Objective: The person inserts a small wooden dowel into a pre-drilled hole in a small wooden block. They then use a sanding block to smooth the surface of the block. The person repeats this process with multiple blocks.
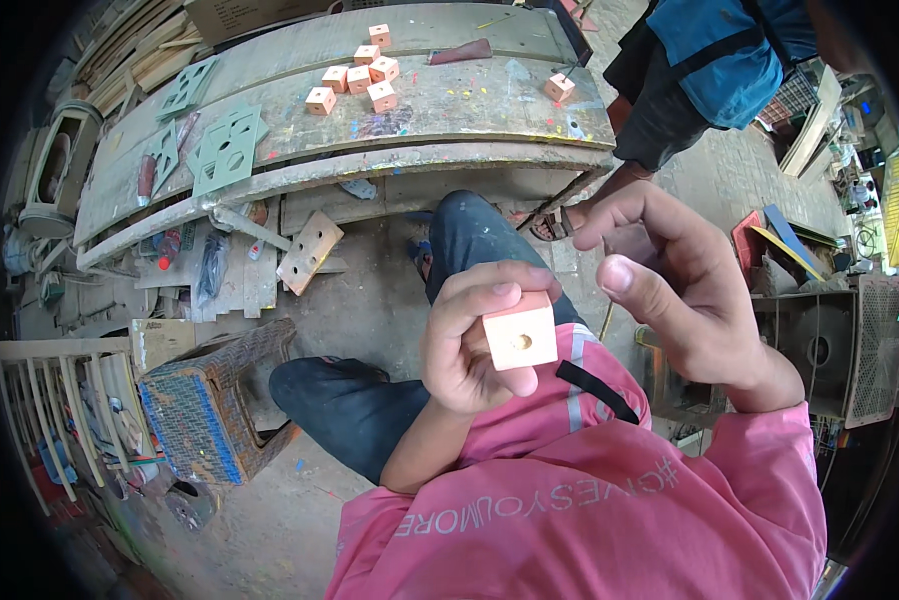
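My left hand (457, 345) is closed around a small wooden cube (534, 325) in front of my chest. A round hole shows in the cube's pale face, and its top is orange. To the right, my right hand (704, 310) is raised, apart from the cube. Its thumb and forefinger are spread, the other fingers are partly hidden, and I see nothing held there. Several similar orange cubes (358, 80) sit grouped on the worn workbench (299, 150) ahead. Another cube (559, 87) lies alone near the bench's right end.
Pale green plates with cut-out holes (229, 148) lie on the bench's left side. A wooden board with holes (311, 252) leans below it. A woven-sided box (209, 410) stands at my left. Another person in blue (734, 65) is beyond the bench's right end. A speaker-like cabinet (819, 340) stands at right.
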The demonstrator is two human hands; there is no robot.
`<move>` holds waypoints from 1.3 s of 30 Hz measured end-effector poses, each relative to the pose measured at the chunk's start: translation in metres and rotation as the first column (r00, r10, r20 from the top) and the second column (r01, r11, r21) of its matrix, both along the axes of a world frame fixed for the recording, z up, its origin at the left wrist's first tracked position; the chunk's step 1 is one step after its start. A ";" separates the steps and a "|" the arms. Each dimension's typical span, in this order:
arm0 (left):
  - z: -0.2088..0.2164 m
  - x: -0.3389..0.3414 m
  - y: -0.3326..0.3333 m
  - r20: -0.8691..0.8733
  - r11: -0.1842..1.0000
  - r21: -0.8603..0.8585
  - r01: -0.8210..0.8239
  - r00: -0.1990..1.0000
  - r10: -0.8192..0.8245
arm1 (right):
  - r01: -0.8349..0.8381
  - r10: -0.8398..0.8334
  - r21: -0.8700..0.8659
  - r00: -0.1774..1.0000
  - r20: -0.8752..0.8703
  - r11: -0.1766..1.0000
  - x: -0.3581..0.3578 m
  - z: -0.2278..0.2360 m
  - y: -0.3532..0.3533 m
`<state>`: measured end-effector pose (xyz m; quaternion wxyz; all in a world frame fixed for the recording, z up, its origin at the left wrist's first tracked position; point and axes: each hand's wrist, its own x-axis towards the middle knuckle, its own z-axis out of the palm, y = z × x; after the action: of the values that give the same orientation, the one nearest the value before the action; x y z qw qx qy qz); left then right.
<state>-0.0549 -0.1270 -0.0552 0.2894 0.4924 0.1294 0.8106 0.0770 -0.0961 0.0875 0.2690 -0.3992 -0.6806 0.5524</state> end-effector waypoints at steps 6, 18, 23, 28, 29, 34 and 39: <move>-0.002 -0.003 0.003 -0.121 0.987 -0.016 -0.162 0.980 0.159 | -0.016 0.017 -0.108 1.000 0.007 0.994 0.006 0.004 -0.003; 0.002 -0.007 -0.002 -0.128 0.978 -0.059 -0.199 0.973 0.190 | -0.133 0.123 0.057 0.980 0.156 0.990 0.003 -0.006 -0.005; 0.003 -0.010 -0.002 -0.188 0.967 -0.051 -0.249 0.954 0.235 | -0.127 0.115 0.094 0.986 0.121 0.988 -0.002 -0.011 -0.004; 0.003 -0.011 -0.003 -0.251 0.958 -0.053 -0.281 0.933 0.260 | 0.011 -0.013 0.074 0.999 0.031 0.997 -0.013 -0.014 0.002; 0.005 -0.012 -0.004 -0.250 0.957 -0.076 -0.280 0.935 0.254 | 0.096 -0.092 0.129 0.995 -0.036 0.987 -0.014 -0.022 0.005; 0.003 -0.012 -0.006 -0.117 0.989 -0.128 -0.071 0.992 0.056 | 0.017 -0.012 0.093 0.998 -0.057 0.996 -0.007 -0.021 0.005; 0.006 -0.009 0.000 -0.023 0.997 -0.067 0.037 0.999 -0.038 | 0.173 -0.163 0.230 0.985 -0.063 0.958 -0.008 -0.033 0.009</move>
<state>-0.0636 -0.1272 -0.0496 0.3193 0.4945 0.1507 0.7942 0.0687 -0.0867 0.0543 0.3748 -0.4088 -0.6988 0.4518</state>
